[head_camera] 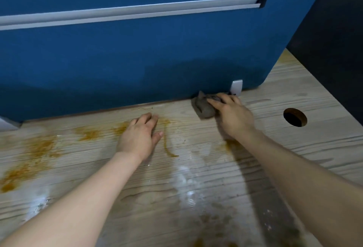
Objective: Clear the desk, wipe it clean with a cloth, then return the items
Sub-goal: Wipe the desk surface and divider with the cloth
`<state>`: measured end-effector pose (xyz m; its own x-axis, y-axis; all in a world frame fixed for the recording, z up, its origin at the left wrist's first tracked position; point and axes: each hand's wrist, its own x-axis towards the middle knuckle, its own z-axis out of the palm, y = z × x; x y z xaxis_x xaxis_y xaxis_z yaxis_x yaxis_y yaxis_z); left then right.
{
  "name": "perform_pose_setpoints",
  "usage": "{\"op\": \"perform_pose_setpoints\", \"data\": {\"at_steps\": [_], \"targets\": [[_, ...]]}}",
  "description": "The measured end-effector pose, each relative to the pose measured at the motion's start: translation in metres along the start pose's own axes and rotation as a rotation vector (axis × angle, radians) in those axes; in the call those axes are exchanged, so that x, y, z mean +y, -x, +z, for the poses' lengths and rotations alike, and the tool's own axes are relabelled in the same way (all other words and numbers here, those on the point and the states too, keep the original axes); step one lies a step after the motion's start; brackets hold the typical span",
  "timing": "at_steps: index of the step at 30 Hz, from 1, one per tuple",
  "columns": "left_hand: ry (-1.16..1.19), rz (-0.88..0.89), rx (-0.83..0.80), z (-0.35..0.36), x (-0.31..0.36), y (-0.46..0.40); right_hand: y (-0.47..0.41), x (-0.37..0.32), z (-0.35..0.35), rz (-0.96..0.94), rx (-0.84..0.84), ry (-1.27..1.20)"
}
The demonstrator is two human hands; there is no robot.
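Observation:
A crumpled grey cloth point(203, 106) lies on the light wooden desk point(196, 178) against the foot of the blue partition. My right hand point(231, 115) presses down on the cloth with its fingers laid over it. My left hand point(140, 135) rests flat on the desk to the left, fingers straight, on an orange-brown stain point(88, 133). More orange smears point(17, 176) spread across the left of the desk, and a thin curved streak point(169, 148) runs beside my left thumb. White wet streaks point(184, 178) mark the middle.
A blue partition point(137, 50) with a grey rail point(127, 13) stands along the back of the desk. A white bracket point(236, 87) holds its foot just behind the cloth. A round cable hole point(295, 117) opens at the right. A dark wall point(337, 30) bounds the far right.

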<state>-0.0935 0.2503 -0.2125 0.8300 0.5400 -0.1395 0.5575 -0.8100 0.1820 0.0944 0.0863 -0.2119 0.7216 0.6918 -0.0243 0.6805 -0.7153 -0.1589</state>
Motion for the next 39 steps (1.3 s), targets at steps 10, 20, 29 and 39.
{"op": "perform_pose_setpoints", "data": {"at_steps": [10, 20, 29, 39], "targets": [[0.082, -0.064, 0.016, -0.004, 0.000, -0.007, -0.015, -0.083, 0.011, -0.275, -0.128, -0.180], [-0.021, 0.406, 0.173, 0.010, 0.067, -0.068, 0.006, 0.029, 0.013, 0.211, 0.180, -0.566], [0.178, 0.453, 0.221, 0.014, 0.032, -0.075, 0.009, 0.033, 0.024, 0.115, 0.161, -0.504], [0.312, 0.414, 0.339, 0.028, 0.087, -0.077, 0.010, 0.032, 0.028, 0.128, 0.169, -0.510]]}}
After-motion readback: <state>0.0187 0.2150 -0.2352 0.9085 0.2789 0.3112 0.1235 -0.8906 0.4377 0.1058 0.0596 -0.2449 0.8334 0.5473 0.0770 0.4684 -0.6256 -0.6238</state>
